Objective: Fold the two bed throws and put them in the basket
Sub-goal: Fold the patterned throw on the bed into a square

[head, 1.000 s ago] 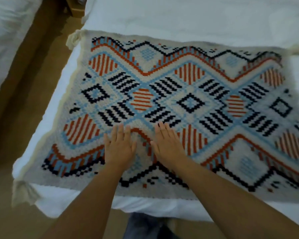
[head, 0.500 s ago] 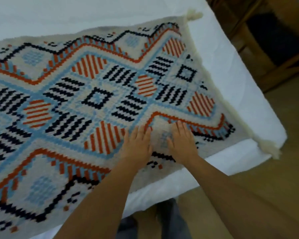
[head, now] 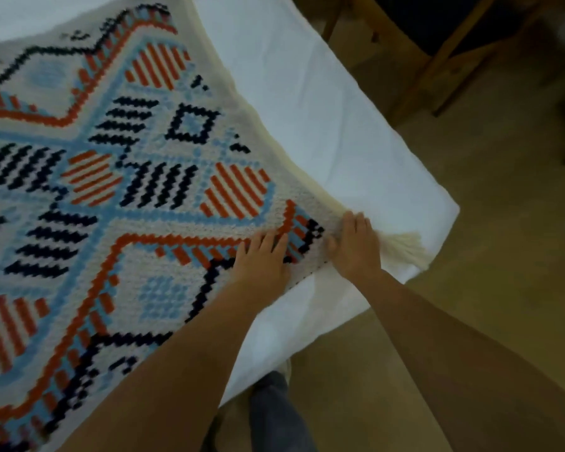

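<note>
On the throw (head: 190, 197), left hand (head: 262, 260) and right hand (head: 356, 251) press flat — grasping nothing.

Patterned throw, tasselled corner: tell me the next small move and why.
Probably pinch that corner with the right hand and lift it to start a fold. The throw lies spread flat on the bed, the right hand rests beside the tassel, and the left hand lies flat next to it.
</note>
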`<state>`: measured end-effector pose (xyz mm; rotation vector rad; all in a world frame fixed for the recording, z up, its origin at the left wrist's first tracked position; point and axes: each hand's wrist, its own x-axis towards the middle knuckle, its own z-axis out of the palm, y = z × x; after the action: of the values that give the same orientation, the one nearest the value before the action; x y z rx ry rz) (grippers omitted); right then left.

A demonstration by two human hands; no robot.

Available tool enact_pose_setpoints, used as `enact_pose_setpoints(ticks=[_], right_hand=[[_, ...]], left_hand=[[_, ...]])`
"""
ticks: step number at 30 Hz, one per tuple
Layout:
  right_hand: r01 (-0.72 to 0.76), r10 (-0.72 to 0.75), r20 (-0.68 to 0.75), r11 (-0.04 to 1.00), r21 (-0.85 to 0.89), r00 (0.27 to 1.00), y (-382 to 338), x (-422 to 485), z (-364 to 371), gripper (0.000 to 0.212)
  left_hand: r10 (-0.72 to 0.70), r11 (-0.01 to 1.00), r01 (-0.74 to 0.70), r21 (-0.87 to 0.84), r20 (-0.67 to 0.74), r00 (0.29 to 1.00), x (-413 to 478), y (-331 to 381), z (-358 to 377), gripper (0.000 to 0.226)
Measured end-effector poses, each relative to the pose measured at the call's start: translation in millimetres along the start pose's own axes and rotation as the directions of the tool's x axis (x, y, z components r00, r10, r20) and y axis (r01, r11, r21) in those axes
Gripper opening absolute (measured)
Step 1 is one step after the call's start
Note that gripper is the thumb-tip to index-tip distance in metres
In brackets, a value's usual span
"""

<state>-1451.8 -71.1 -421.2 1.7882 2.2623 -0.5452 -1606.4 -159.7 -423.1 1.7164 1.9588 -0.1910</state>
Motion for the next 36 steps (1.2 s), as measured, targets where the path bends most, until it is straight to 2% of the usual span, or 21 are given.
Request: enact_pose_setpoints(ticks=[2, 5, 6, 8, 11, 14, 17, 19, 21, 24, 26, 28, 32, 36], right_hand=[[-0.057, 0.057, -0.025, 0.998, 0.017, 0.998, -1, 9, 0, 0.063], [-0.067, 0.080, -0.119, 0.992, 0.111, 0.990, -12, 13, 2, 0.029], [-0.045, 0.066, -0.130, 0.987, 0.155, 0.989, -19, 11, 2, 0.024], [0.006, 0.029, -0.140, 0.970, 0.244, 0.990, -32, 5, 2, 0.019], [0.126, -0.083, -0.139, 0.931, 0.341, 0.987, -52, -9, -1, 0.021], [0.272, -0.246, -0.118, 0.889, 0.368, 0.962, -71, -24, -6, 0.018], [0.436, -0.437, -0.071, 0.843, 0.315, 0.897, -93, -43, -3, 0.027], [0.573, -0.583, -0.040, 0.779, 0.253, 0.811, -108, -57, 4, 0.027], [0.635, -0.649, 0.002, 0.746, 0.202, 0.761, -124, -66, 9, 0.023], [0.629, -0.647, 0.066, 0.757, 0.176, 0.760, -151, -74, 12, 0.023], [0.639, -0.658, 0.060, 0.747, 0.184, 0.751, -171, -84, 14, 0.023], [0.659, -0.679, 0.059, 0.727, 0.194, 0.732, -193, -100, 20, 0.026], [0.670, -0.696, 0.089, 0.712, 0.210, 0.712, -245, -137, 42, 0.028], [0.667, -0.698, 0.110, 0.712, 0.219, 0.708, -304, -180, 72, 0.026]], left_hand=[[-0.045, 0.998, 0.043, -0.047, -0.048, 0.998, 9, 5, -2, 0.053], [-0.099, 0.990, 0.087, -0.111, -0.112, 0.989, 18, 10, -12, 0.047], [-0.113, 0.984, 0.094, -0.154, -0.125, 0.986, 21, 12, -16, 0.045], [-0.169, 0.932, 0.105, -0.348, -0.157, 0.973, 25, 16, -27, 0.043], [-0.313, 0.683, 0.151, -0.715, -0.100, 0.944, 30, 18, -45, 0.045], [-0.459, 0.463, 0.240, -0.853, 0.001, 0.889, 34, 7, -61, 0.051], [-0.528, 0.380, 0.263, -0.887, 0.025, 0.849, 30, -17, -72, 0.041], [-0.566, 0.384, 0.271, -0.882, 0.007, 0.824, 22, -36, -76, 0.028], [-0.624, 0.390, 0.294, -0.873, -0.016, 0.781, 10, -58, -76, 0.018], [-0.694, 0.333, 0.314, -0.889, -0.006, 0.720, -15, -88, -68, 0.034], [-0.727, 0.279, 0.311, -0.909, 0.012, 0.686, -33, -109, -63, 0.034], [-0.736, 0.257, 0.298, -0.919, 0.014, 0.677, -55, -131, -60, 0.030], [-0.739, 0.264, 0.230, -0.937, -0.043, 0.672, -102, -183, -50, 0.043], [-0.755, 0.261, 0.260, -0.930, -0.029, 0.655, -157, -243, -33, 0.041]])
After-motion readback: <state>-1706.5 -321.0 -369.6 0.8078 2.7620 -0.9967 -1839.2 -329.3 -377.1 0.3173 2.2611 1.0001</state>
